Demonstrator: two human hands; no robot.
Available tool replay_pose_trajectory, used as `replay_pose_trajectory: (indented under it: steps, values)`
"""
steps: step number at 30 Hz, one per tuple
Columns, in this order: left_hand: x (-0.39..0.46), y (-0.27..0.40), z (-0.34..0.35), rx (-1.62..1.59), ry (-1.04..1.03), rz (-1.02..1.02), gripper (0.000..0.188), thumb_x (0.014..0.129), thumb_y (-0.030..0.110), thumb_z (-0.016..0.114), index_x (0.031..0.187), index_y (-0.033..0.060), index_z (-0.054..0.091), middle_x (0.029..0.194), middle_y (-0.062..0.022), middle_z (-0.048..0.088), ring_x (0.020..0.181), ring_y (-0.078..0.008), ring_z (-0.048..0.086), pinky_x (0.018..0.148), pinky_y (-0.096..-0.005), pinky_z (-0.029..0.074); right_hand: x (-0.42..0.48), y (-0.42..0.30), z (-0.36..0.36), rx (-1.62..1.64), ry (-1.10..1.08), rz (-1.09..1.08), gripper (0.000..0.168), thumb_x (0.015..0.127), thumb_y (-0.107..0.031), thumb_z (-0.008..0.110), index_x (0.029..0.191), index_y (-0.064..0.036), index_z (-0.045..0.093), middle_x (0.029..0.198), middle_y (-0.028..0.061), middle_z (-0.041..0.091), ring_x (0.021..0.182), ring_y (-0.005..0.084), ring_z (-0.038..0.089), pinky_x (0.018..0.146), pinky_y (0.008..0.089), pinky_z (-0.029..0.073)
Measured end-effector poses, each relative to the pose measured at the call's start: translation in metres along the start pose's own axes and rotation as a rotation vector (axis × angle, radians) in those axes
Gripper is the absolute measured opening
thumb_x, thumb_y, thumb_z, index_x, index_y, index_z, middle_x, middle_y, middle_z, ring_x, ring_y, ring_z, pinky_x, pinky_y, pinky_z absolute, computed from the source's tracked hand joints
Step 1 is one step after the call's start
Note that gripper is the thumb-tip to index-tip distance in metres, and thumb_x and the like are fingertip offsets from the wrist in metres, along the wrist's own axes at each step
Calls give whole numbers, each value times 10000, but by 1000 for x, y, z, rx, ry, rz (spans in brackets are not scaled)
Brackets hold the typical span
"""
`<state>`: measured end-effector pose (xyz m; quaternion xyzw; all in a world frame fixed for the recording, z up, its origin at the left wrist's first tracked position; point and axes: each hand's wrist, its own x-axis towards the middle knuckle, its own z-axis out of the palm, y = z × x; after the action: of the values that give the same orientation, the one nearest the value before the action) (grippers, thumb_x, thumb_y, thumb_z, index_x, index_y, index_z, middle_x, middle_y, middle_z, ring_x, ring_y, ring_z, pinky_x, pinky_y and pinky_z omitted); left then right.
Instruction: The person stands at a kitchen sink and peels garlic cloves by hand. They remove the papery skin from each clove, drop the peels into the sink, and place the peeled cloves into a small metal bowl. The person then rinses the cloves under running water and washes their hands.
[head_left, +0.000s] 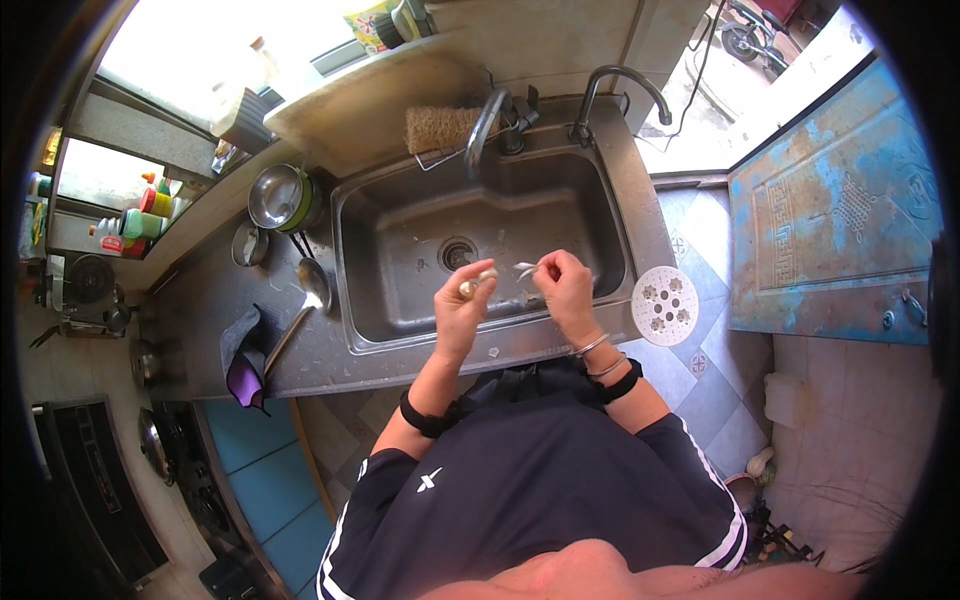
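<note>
Over the near part of a steel sink (420, 277), my left hand (463, 307) holds small, pale, rounded pieces that look like garlic cloves (468, 289). Just to its right, my right hand (565, 289) pinches thin whitish peel or skin (525, 268) between thumb and fingers. The two hands do not touch. Beyond my left fingers lies the sink drain (457, 253), and some small pale scraps rest on the sink bottom.
Two curved faucets (480, 135) stand behind the sink, near a loofah-like scrubber (442, 127). A pan (280, 196), a ladle (313, 286) and a dark and purple cloth item (246, 367) lie left. A white perforated disc (665, 306) sits at the right counter edge.
</note>
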<state>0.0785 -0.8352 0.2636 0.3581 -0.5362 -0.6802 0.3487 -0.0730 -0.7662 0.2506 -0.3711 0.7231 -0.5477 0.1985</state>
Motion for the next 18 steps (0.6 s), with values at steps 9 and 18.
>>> replay_pose_trajectory:
  steps: [9,18]
  values:
    - [4,-2,3,325,-27,234,261,761,14,697,1016,27,642,933,-20,574,820,-84,532,704,-198,432,3,-3,-2,7,-88,-237,87,757,-94,612,823,-49,645,756,92,621,710,254,579,652,337,441]
    - [2,-2,-1,466,-75,276,260,719,23,724,970,32,656,905,-58,593,817,-137,567,701,-246,458,-1,-23,-14,-97,-291,-509,84,740,-67,634,820,-40,637,773,74,625,731,239,569,731,346,414]
